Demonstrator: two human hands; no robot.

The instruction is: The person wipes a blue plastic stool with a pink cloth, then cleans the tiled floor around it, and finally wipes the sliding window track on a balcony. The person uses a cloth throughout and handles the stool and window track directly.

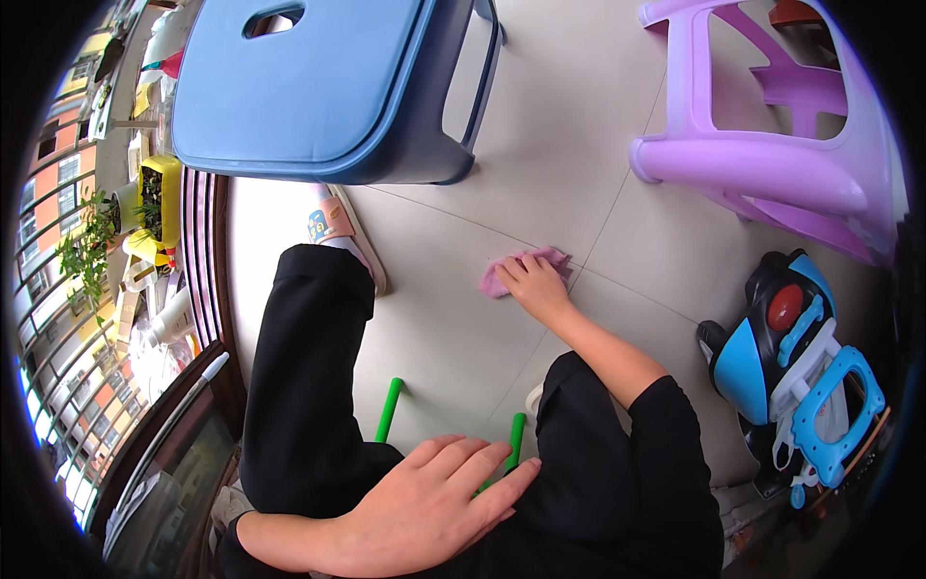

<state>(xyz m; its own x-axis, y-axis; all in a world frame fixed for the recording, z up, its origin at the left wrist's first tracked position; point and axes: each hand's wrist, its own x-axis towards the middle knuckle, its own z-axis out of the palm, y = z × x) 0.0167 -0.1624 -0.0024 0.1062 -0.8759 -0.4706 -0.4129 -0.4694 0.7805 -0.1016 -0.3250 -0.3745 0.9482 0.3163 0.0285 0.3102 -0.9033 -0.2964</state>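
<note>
A crumpled pink cloth (495,283) lies on the pale tiled floor (463,347). Over it my right hand (539,288) presses down with bent fingers, gripping the fabric and partly hiding it. Close to the camera, my left hand (434,499) is held across my lap, its fingers stretched out and slightly apart with nothing in them. Below and beyond it show the green legs (389,411) of a low seat between my knees; the rest of that seat is hidden.
Ahead on the left stands a large blue plastic stool (289,101). A purple plastic stool (759,155) is at the upper right, above a blue and black ride-on toy (767,362). Along the left run a barred window (51,289) and a sill with potted plants (163,195).
</note>
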